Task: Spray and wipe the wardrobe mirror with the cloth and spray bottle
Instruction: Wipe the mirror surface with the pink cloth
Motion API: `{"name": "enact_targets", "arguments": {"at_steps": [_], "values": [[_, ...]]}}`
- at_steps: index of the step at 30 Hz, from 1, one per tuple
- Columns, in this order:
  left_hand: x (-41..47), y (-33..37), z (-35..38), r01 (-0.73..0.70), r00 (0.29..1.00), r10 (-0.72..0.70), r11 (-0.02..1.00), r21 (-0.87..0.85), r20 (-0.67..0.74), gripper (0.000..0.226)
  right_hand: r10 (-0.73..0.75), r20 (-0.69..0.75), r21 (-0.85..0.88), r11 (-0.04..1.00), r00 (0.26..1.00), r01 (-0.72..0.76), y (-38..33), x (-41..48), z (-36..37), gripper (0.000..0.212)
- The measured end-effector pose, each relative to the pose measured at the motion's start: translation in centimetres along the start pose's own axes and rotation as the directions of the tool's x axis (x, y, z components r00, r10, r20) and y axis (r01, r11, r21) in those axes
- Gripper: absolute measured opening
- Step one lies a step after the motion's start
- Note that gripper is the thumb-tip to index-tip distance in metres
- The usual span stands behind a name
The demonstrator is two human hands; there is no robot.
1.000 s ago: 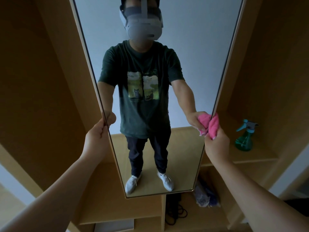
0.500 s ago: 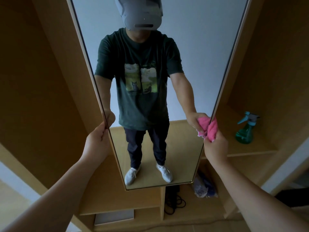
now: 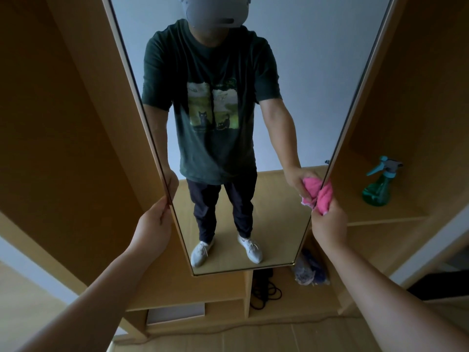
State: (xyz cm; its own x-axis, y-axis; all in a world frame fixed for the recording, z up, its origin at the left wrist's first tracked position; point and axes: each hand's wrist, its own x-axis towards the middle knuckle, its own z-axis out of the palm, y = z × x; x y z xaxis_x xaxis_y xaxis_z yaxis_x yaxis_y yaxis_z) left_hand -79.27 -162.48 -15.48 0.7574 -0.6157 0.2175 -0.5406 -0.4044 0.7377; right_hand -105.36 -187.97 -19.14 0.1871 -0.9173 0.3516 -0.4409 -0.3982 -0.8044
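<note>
With the spray bottle shelved, wiping looks underway: the right hand clutches the pink cloth against the mirror's right edge while the left hand pinches its left edge.

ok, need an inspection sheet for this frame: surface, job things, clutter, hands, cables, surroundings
Surface: mirror in a thin frame, upright; no streaks or spray visible from here.
Job's things: pink cloth bunched against the mirror's right edge; spray bottle upright on the shelf to the right, untouched.
Clutter: bluish bundle in the lower compartment, too dim to identify.
Hands: left hand pinches the mirror's left edge; right hand closed on the cloth.
Cables: black cord coiled in the compartment under the mirror.
Surroundings: wooden wardrobe, open compartments; pale floor.
</note>
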Motion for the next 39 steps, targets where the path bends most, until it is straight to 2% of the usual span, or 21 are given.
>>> {"name": "enact_targets", "arguments": {"at_steps": [6,14,26,30,37,39], "values": [[-0.2,-1.0,0.6,-0.009,0.999,0.009,1.0,0.0,0.033,0.039,0.028,0.015,-0.006,1.0,0.999,-0.028,0.9,-0.6,0.5,0.01],[-0.7,-2.7,1.3,-0.009,0.996,0.006,0.999,0.034,0.084,0.043,0.065,0.011,-0.022,0.998,0.998,-0.065,1.7,-1.5,1.1,0.032],[-1.4,-4.8,2.4,-0.038,0.986,0.034,0.999,0.023,0.163,0.042,0.123,0.02,-0.041,0.992,0.992,-0.122,3.7,-2.9,2.5,0.027],[-1.6,-5.4,3.0,-0.06,0.984,0.055,0.998,0.021,0.171,0.043,0.131,0.021,-0.042,0.991,0.991,-0.13,4.7,-3.5,3.0,0.048],[-1.5,-6.7,3.7,-0.037,0.985,0.026,0.997,0.061,0.171,0.04,0.121,-0.004,-0.055,0.991,0.993,-0.121,5.9,-4.2,3.9,0.049],[-1.5,-6.8,4.0,-0.038,0.984,0.025,0.996,0.075,0.174,0.041,0.136,-0.008,-0.047,0.99,0.991,-0.136,6.2,-4.3,4.1,0.055]]}}
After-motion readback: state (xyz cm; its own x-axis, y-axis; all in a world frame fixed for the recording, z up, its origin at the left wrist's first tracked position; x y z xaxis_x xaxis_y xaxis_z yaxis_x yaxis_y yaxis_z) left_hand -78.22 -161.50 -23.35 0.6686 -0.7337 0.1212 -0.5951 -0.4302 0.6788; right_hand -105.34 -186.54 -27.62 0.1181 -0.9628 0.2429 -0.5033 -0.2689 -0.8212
